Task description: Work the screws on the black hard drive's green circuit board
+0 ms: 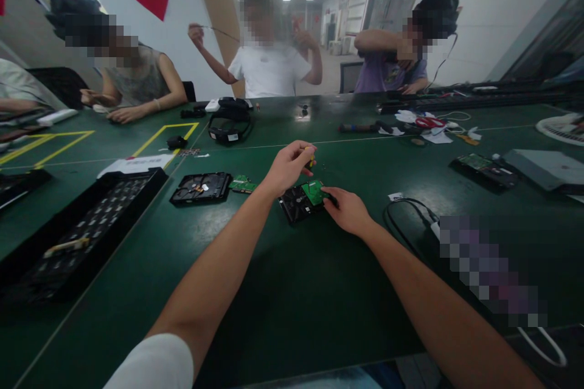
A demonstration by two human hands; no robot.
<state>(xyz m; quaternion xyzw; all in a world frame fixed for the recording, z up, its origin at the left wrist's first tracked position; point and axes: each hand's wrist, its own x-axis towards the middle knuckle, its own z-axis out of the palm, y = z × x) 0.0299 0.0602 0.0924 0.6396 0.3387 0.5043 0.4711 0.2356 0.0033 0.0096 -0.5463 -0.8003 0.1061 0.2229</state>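
Observation:
A black hard drive point(296, 203) with a green circuit board point(314, 192) on top lies on the green table point(283, 292) in front of me. My right hand point(347, 211) rests on the drive's right edge, fingers closed against it. My left hand point(288, 168) hovers just above the drive, fingers pinched round a small yellow-handled tool point(311, 160), likely a screwdriver. A second black drive point(201, 187) and a loose green board point(242, 183) lie to the left.
A long black tray point(86, 225) sits at the left. A black cable point(406, 219) curls to the right, with another drive point(484, 170) and a grey box point(545, 168) beyond. A black headset point(230, 124) lies mid-table. Three people sit along the far side.

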